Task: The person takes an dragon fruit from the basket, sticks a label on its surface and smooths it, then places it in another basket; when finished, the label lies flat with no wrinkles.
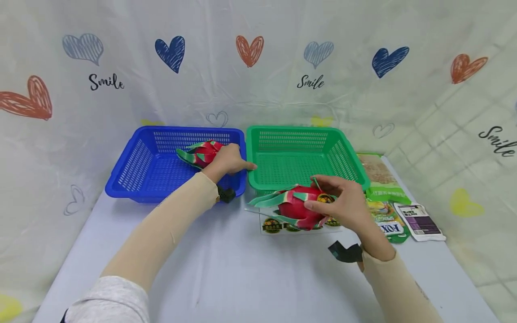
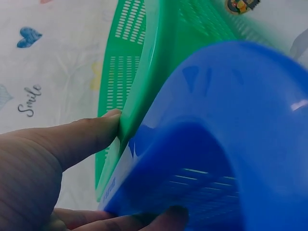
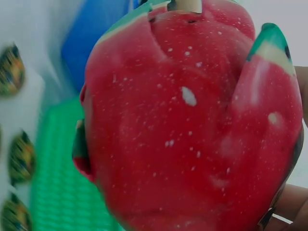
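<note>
In the head view a dragon fruit [image 1: 205, 153] lies in the blue basket [image 1: 121, 190], its green-tipped scales pointing left. My left hand [image 1: 228, 159] is beside it, over the basket's right side. The left thumb is stretched out and touches the rim of the green basket [image 2: 147, 91], while the other fingers reach inside the blue one, partly hidden. My right hand [image 1: 343, 202] holds a second dragon fruit [image 1: 296, 208] in front of the green basket, thumb on its near side. A round black-and-gold sticker [image 1: 325, 198] is on this fruit.
Under the held fruit lies a sheet of round stickers [image 1: 271, 225], partly covered. To the right are a green food packet [image 1: 383, 179], a FOX'S packet [image 1: 389, 226] and a white-and-purple pouch [image 1: 420, 222]. A curtain printed with hearts [image 1: 250, 51] hangs behind.
</note>
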`<control>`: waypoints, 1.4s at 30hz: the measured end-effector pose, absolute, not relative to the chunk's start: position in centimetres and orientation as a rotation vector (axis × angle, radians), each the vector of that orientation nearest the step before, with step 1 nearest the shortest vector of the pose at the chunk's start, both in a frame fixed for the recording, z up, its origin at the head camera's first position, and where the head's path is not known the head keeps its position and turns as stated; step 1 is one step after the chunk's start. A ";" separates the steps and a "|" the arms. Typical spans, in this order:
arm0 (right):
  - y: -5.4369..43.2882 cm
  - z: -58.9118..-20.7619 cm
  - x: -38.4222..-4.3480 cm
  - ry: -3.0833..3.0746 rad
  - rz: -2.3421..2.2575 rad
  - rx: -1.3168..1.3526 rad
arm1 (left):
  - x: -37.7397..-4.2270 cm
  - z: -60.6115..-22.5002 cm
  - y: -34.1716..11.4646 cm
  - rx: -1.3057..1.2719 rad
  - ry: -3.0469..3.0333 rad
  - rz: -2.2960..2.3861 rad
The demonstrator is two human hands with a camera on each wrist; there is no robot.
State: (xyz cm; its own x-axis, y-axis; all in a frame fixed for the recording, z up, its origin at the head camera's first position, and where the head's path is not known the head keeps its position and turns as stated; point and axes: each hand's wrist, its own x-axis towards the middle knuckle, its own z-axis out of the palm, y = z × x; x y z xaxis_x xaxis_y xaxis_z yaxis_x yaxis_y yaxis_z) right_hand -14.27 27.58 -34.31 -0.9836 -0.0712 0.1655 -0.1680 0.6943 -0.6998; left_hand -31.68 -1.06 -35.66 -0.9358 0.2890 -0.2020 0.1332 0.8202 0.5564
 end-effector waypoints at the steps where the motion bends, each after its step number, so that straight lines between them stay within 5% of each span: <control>1: 27.9 -33.8 -14.9 -2.771 1.162 0.193 | -31.7 -35.7 -1.1 0.320 2.736 0.799; 14: 30.1 -30.9 -24.5 -2.880 1.207 0.023 | -31.4 -35.9 -0.8 0.253 2.762 0.844; 29: 30.7 -34.6 -34.6 -2.989 0.916 0.125 | -31.6 -36.1 -0.7 0.261 2.768 0.820; 42: 29.6 -37.7 -37.8 -3.027 0.831 0.143 | -31.6 -35.7 -0.6 0.273 2.758 0.830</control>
